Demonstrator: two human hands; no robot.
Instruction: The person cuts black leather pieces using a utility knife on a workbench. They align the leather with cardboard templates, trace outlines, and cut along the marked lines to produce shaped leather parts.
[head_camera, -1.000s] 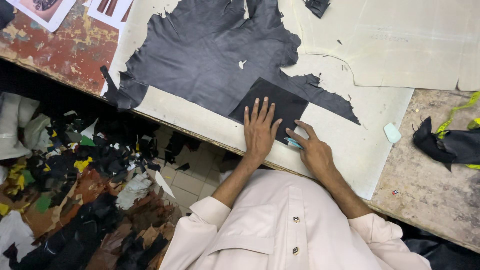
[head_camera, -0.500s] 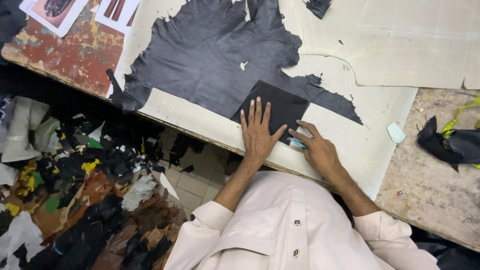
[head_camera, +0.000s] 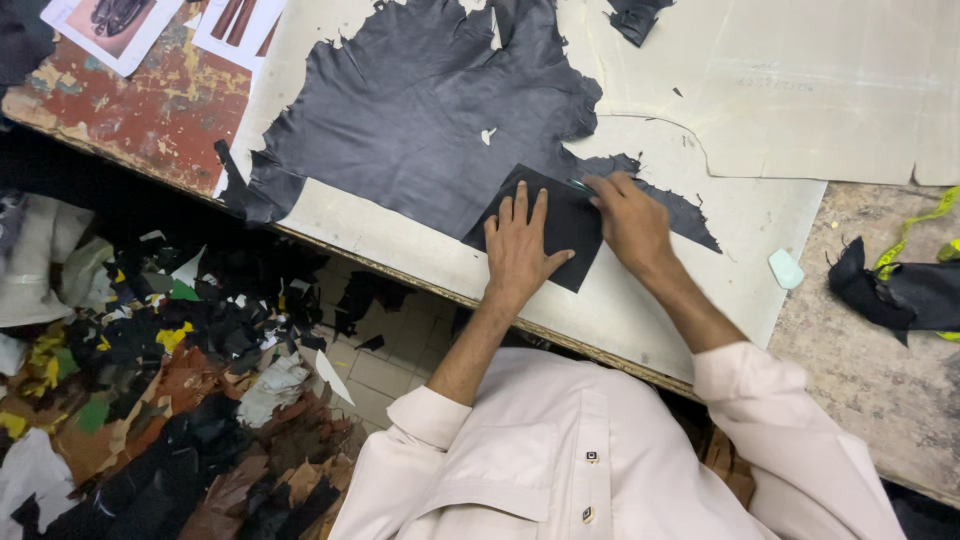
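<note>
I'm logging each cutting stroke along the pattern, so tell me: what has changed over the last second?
The right hand, gripping a thin tool, moved from the near right edge of the dark pattern piece up to its far corner. The left hand stayed flat on the pattern, fingers spread, pinning it to the black leather hide. Hide, pale cutting board and small pale block lie unchanged.

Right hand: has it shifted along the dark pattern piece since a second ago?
Yes. The right hand has slid from the near right edge of the dark pattern piece up to its far corner, while the left hand presses it flat.
</note>
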